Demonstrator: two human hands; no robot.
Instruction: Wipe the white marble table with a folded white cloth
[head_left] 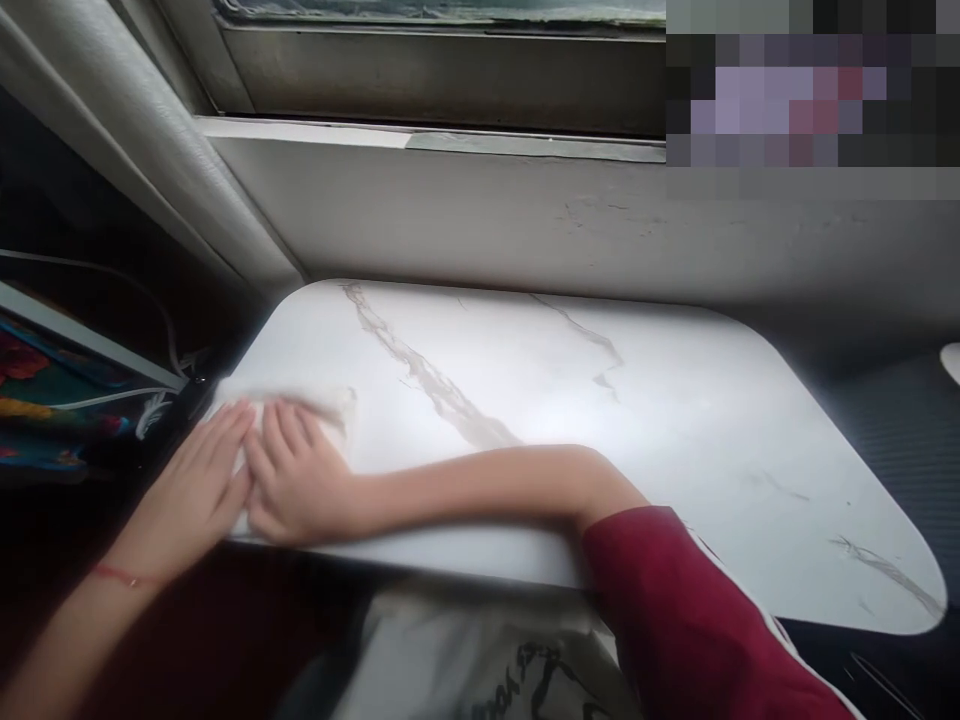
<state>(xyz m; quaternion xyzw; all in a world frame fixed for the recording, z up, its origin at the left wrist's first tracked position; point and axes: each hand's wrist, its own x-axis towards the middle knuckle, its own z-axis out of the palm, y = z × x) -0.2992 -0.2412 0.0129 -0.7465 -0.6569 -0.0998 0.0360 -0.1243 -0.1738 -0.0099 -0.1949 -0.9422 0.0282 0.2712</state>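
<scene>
A crumpled white cloth (pixel 339 408) lies on the left end of a white, marble-patterned table (pixel 555 380). My left hand (pixel 201 470) presses on the cloth's left side near the table edge, its fingers stretched out and laid flat. Right beside it, my right hand (pixel 296 468) bears down on the cloth with fingers bent over it, the forearm reaching across the tabletop. Both hands touch each other, and they cover much of the cloth. Slight motion blur softens the hands and cloth.
Behind the table runs a pale wall (pixel 450 200) below a window ledge (pixel 315 132). A pale padded curtain or panel (pixel 172 130) stands at the left, near white cords (pixel 154 410) and patterned fabric (pixel 67 410). Below the front edge is a grey printed cloth or bag (pixel 465 660).
</scene>
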